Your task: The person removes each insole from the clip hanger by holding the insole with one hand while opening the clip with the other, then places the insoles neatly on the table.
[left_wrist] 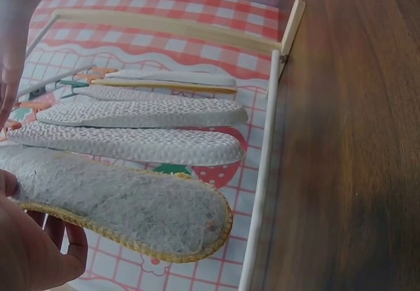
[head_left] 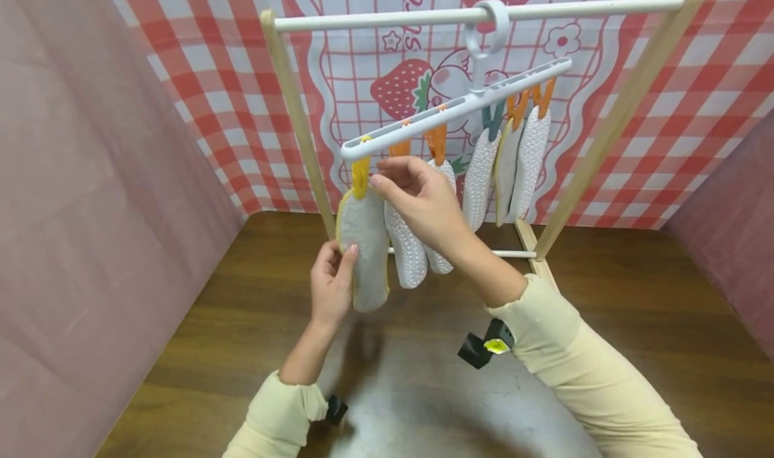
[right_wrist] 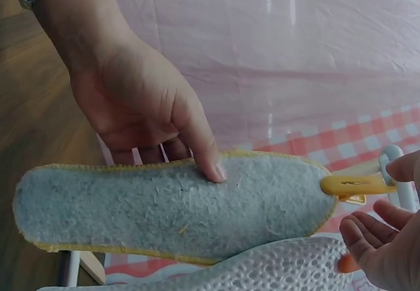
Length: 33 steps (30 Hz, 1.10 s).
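Observation:
A grey felt insole with yellow edging hangs from a yellow clip at the near end of a white clip hanger. My left hand pinches the insole's left edge, thumb on the felt face and fingers behind. Beside the clip is my right hand, fingers loosely bent and thumb tip close to the clip; nothing shows in its grasp. In the right wrist view the clip bites the insole's end, and that hand is apart from the felt.
More insoles hang along the hanger, including a white textured one just behind, from orange clips and a green clip. The hanger's hook loops over the rod of a wooden rack. Below is a brown wooden table.

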{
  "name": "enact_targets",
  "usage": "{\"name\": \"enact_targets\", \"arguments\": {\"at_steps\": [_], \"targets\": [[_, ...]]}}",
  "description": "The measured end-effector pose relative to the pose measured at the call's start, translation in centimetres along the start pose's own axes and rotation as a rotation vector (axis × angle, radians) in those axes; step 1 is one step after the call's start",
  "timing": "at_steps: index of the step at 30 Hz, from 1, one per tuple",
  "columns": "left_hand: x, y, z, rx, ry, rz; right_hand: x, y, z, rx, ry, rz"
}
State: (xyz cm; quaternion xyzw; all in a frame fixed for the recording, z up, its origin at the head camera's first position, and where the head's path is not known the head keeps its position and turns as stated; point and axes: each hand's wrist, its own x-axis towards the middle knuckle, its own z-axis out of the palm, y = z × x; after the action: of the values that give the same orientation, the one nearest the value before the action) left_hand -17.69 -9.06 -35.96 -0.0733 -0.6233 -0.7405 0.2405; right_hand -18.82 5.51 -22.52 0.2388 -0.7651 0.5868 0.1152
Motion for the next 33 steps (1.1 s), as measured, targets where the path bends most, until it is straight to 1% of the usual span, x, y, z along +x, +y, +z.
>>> {"name": "enact_targets", "arguments": {"at_steps": [4, 9, 13, 18, 23, 33], "targets": [[0.0, 0.2, -0.1, -0.006, -0.005, 0.015, 0.2, -0.2, 0.1, 0.011, -0.007, 0.008], [-0.1, 0.7, -0.2, -0.022, -0.007, 0.027, 0.7, -0.7, 0.3, 0.025, -0.048, 0.029], [-0.3, 1.0, -0.3, -0.035, -0.011, 0.035, 1.1, -1.3, 0.6, 0.03, -0.072, 0.025], [-0.5, 1.2, -0.4, -0.044, -0.023, 0.039, 1.5, -1.6, 0.8, 0.033, -0.068, 0.051], [-0.6, 1.5, -0.5, -0.053, -0.033, 0.036, 1.8, -1.6, 1.2, 0.089, -0.057, 0.089], [-1.0, 1.5, -0.8, -0.05, -0.059, 0.017, 1.8, -1.6, 1.6, 0.163, -0.044, 0.111]]}}
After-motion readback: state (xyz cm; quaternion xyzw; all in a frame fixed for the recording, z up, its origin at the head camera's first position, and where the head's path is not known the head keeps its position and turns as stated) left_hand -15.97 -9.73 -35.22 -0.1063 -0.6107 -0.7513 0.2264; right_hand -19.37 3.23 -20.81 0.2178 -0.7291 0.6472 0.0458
